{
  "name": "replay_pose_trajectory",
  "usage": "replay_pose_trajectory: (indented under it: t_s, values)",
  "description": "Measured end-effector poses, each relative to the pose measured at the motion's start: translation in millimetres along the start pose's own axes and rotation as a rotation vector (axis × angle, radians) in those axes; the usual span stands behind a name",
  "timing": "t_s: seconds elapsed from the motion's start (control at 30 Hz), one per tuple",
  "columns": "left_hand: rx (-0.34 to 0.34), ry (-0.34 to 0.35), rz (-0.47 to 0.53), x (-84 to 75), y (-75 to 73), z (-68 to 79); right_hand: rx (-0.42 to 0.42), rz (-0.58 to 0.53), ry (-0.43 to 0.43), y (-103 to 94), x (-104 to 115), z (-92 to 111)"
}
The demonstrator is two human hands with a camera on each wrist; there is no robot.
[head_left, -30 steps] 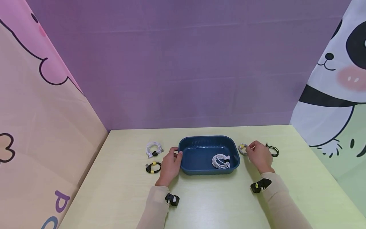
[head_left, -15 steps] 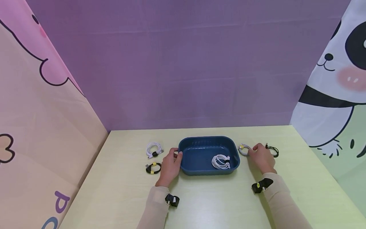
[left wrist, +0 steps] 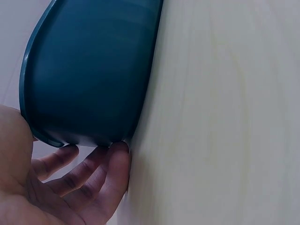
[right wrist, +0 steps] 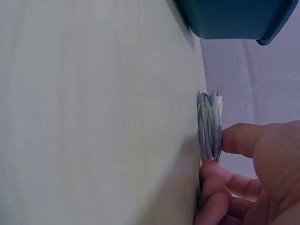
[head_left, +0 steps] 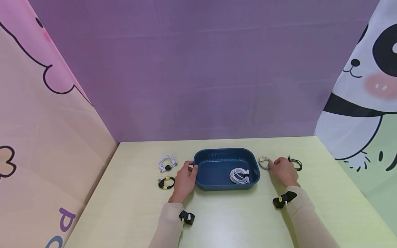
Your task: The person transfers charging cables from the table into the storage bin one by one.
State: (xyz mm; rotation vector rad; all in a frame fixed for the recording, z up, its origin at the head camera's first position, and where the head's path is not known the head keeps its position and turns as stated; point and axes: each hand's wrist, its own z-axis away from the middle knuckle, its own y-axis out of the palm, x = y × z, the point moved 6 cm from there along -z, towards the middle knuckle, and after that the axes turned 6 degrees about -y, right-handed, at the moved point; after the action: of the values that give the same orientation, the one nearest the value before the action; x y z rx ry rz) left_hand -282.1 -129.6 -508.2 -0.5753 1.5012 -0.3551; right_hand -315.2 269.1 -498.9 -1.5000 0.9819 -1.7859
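Since a second ago the right hand [head_left: 283,172] has slipped a little toward the lower right of the frame, leaving more of the coiled gray cable [right wrist: 210,126] uncovered. Left hand [head_left: 185,182] and blue plastic tray [head_left: 227,187] have kept their places at center.

That gray coil lies right of the tray, just off the right hand's fingertips at upper left — the thumb is on its upper face and the forefinger at its near edge, a narrow pinch with the other fingers curled in. In the right wrist view it sits at center right, low against the table [head_left: 227,217].

The left hand grips the tray's left end, thumb at the rim and fingers bent beneath it. A white cable coil [head_left: 238,176] lies in the tray's lower right corner. Just right of the right hand is a black cable [head_left: 301,165]; left of the left hand lie a white USB cable [head_left: 162,161] and, below it — nearer the wrist — a black cable with yellow ties [head_left: 161,184].
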Motion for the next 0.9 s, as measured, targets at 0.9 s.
replay_pose_trajectory:
  t_s: [0.9]
  values:
    - [-0.012, -0.01, -0.006, 1.3, 1.5, -0.5, 0.04, 0.009, 0.023, 2.3, -3.4, -8.0]
